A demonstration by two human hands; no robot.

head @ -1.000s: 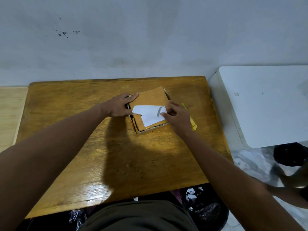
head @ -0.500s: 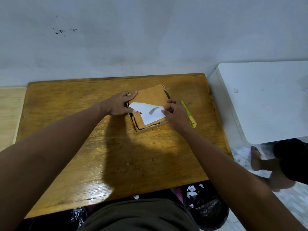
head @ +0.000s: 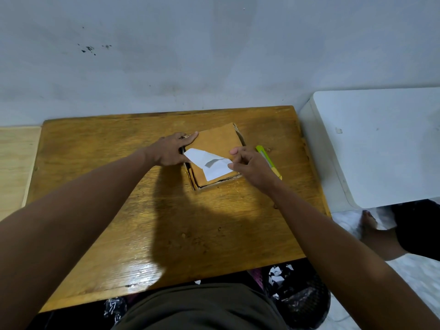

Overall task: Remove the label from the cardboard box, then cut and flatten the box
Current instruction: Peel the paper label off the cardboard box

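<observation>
Head view: cardboard box (head: 215,144) lies flat on the wooden table (head: 119,186), around 12 o'clock from the table's centre, toward the far edge. Left hand (head: 170,150) rests at the box's 9 o'clock edge, fingers straight and flat on it — pinning, not gripping. Right hand (head: 250,164) at the box's 3 o'clock side pinches the white label (head: 209,164) by its right edge; the label is part-peeled and folded over, its left corner touching the left hand's thumb. Yellow-green utility knife (head: 270,160) lies on the table just beyond the right hand, at 3 o'clock, untouched. White cabinet (head: 381,144) further out at 3 o'clock — off the table.
</observation>
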